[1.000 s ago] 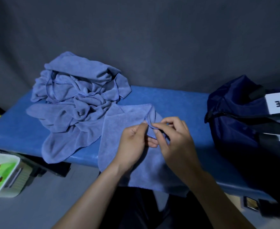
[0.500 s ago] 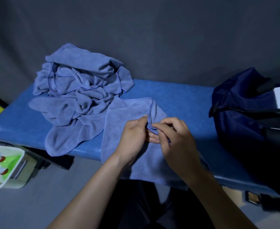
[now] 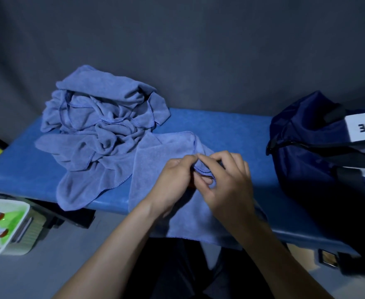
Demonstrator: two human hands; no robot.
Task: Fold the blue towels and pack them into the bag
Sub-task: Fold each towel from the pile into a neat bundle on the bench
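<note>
Head view: the left hand (image 3: 173,180) and right hand (image 3: 226,182) sit together, both pinching the hem of 1 blue towel (image 3: 155,169) spread over the blue table's (image 3: 231,130) near edge. Crumpled towels (image 3: 99,126) lie far left; the navy bag (image 3: 319,165) stands right.

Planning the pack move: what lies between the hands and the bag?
Head view: only bare blue bench top between the right hand and the navy bag.

Bare bench (image 3: 231,134) between towel pile (image 3: 99,126); bag (image 3: 319,160)

Towel (image 3: 155,169) soft, matt, napped cloth; bench top (image 3: 231,130) smooth, faintly glossy; bag (image 3: 306,169) slick woven fabric.
</note>
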